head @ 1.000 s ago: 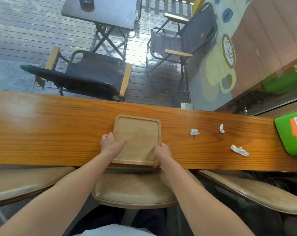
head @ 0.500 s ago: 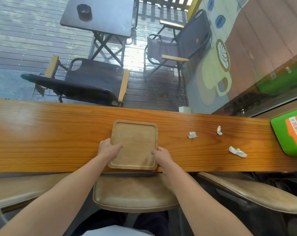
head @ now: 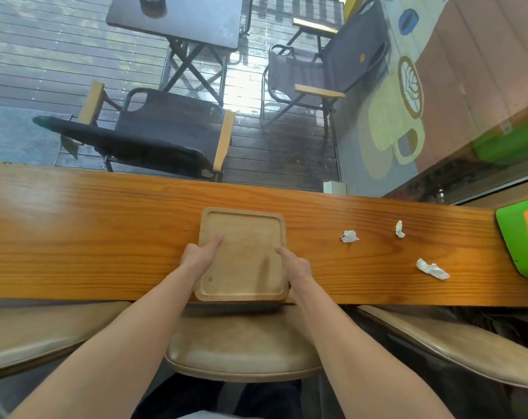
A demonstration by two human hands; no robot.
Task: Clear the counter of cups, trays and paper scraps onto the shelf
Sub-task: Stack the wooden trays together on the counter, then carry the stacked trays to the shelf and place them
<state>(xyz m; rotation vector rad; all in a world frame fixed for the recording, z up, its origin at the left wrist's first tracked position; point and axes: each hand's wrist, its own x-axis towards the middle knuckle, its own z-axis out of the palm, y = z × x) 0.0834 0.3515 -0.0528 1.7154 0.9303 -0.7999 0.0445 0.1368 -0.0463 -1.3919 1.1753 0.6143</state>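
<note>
Head view: the wooden tray [head: 243,255] is gripped at its sides by left hand [head: 197,258] and right hand [head: 296,267]; three paper scraps [head: 349,236] are left on the table [head: 90,237], no cups seen.

Café, long wooden counter [head: 105,237] at window, stools [head: 241,352], patio chairs [head: 154,131], latte-art mural [head: 409,86]

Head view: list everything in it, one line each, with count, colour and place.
wooden tray: 1, pale wood, near edge of counter, overhanging slightly
paper scraps: 3, white, counter, right of tray
green box: 1, counter's right end
stools: 3, tan, below counter
folding chairs: 2, dark, deck beyond
folding table: 1, dark, deck
left hand: on tray's left edge, thumb on top
right hand: on tray's right edge, thumb on top
</note>
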